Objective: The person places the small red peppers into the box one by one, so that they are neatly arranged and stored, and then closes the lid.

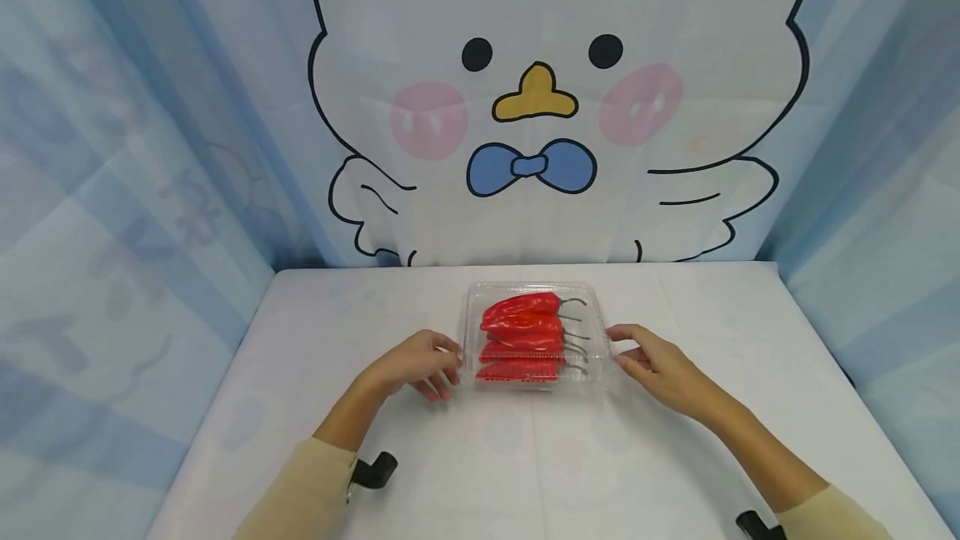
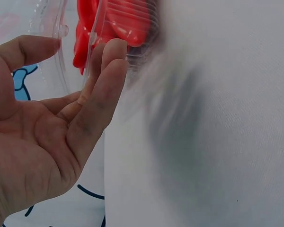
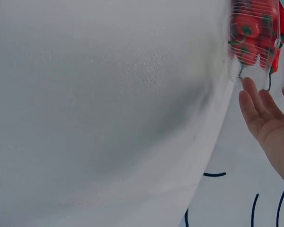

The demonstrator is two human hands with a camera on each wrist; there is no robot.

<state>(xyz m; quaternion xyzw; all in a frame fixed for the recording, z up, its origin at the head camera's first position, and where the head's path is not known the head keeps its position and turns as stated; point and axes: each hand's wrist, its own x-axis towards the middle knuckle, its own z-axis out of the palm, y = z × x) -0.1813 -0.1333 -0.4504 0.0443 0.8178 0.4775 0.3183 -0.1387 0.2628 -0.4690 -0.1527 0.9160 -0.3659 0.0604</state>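
A clear plastic clamshell box (image 1: 474, 298) holds several red peppers (image 1: 522, 325) lying side by side, their thin stems pointing right. In the left wrist view, two rims of the box (image 2: 61, 28) stand apart, with peppers (image 2: 87, 19) showing between them. My left hand (image 1: 422, 363) is at the box's left side, one fingertip against a rim and the other fingers loosely extended beside the base. At the opposite side is my right hand (image 1: 663, 369), thumb and fingers spread near the right edge. Whether the right fingertips touch the plastic I cannot tell.
A white cloth covers the table (image 1: 525, 473). Behind it hangs a curtain (image 1: 540, 223) with a cartoon bird, and blue patterned curtains (image 1: 112, 232) flank both sides. Black wrist mounts (image 1: 375, 471) sit by the sleeves.
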